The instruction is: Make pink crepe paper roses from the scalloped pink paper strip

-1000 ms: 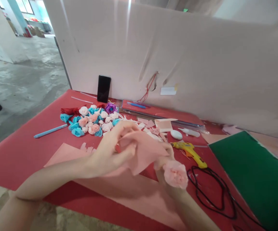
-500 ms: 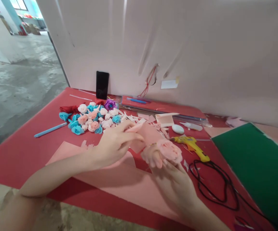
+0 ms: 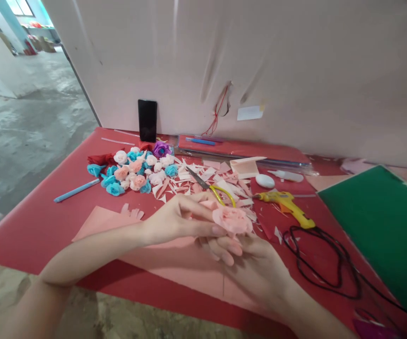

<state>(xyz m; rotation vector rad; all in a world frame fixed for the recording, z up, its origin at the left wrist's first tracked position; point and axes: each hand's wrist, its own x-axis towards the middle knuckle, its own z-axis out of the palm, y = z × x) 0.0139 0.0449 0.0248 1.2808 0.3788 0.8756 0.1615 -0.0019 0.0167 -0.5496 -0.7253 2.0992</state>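
Note:
A pink crepe-paper rose [image 3: 232,219] sits between both hands above the red table. My left hand [image 3: 184,220] reaches in from the left, thumb and fingers pinched on the rose's left side. My right hand [image 3: 252,263] comes up from below, fingers curled round the rose's base. Under the hands lies a large pink paper sheet [image 3: 118,226]. Just behind the rose lie yellow-handled scissors [image 3: 210,189] among pink and white paper scraps [image 3: 196,176].
A pile of small paper roses [image 3: 136,169] lies at the back left, with a blue pen [image 3: 78,189] beside it. A yellow glue gun [image 3: 288,206] with a black cord [image 3: 323,263], a green sheet [image 3: 379,230], a black phone [image 3: 147,120] and a white board [image 3: 259,70] are around.
The loose pink paper strip my left hand held is now wrapped onto the rose. Both hands dropped lower and closer together, uncovering the scissors behind them.

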